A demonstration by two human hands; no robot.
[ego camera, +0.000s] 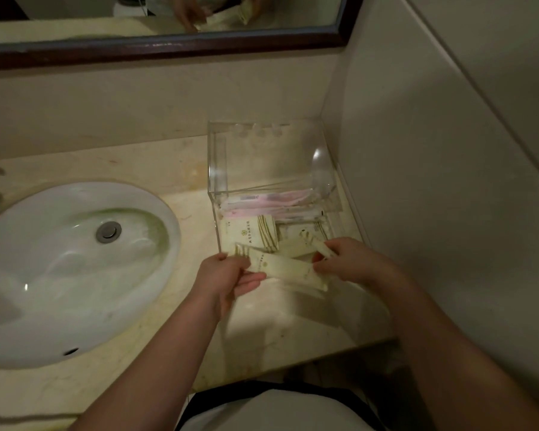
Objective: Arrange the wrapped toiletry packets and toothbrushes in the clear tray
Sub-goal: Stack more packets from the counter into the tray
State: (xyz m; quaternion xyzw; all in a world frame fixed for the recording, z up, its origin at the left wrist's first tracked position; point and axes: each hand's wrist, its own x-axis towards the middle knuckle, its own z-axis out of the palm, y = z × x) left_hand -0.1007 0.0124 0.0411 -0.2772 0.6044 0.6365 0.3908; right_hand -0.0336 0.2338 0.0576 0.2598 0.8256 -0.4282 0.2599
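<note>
A clear acrylic tray [213,169] with a tall back stands on the counter in the right corner. Pink wrapped toothbrushes [268,202] lie across its far part. In front of them lies a cream packet with green stripes [249,236], flat in the tray. My left hand [223,276] grips the left end of a long cream wrapped packet [285,270] held over the tray's front edge. My right hand [352,259] pinches that packet's right part and also holds a second striped packet [311,241] that angles back into the tray.
A white oval sink [72,269] with a metal drain fills the left of the beige marble counter [293,321]. A dark-framed mirror [168,46] hangs above the backsplash. A pale wall closes the right side beside the tray.
</note>
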